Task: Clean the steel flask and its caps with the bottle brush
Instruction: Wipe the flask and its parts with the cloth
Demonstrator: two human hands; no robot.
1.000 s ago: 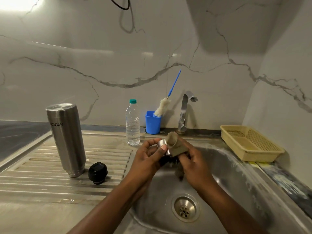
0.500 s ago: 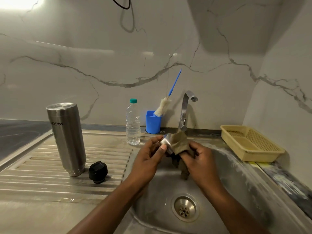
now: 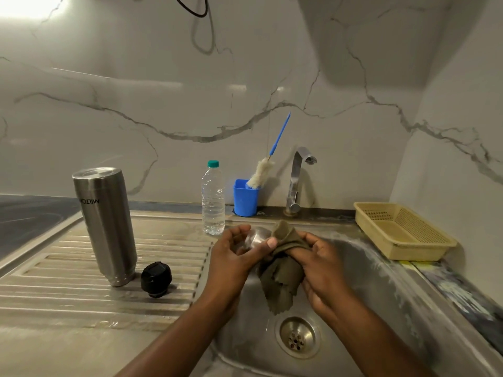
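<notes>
Over the sink, my left hand [image 3: 234, 251] grips a small steel cap [image 3: 254, 239] between thumb and fingers. My right hand [image 3: 321, 265] holds an olive cloth [image 3: 283, 270] bunched against the cap, with the cloth's loose end hanging down. The steel flask [image 3: 106, 224] stands upside down on the drainboard at the left. A black inner cap [image 3: 156, 279] lies beside its base. The bottle brush [image 3: 262, 171], white head and blue handle, leans in a blue cup [image 3: 245, 198] by the wall.
A clear water bottle [image 3: 213, 198] stands left of the blue cup. The tap [image 3: 298, 180] rises behind the sink basin [image 3: 381, 281], whose drain [image 3: 298, 336] sits below my hands. A yellow plastic basket [image 3: 402, 232] rests at the right rim.
The cloth has come off the cap's top to its right side, more of it now hanging free. Both hands have turned slightly around the cap. The flask and black cap stay put.
</notes>
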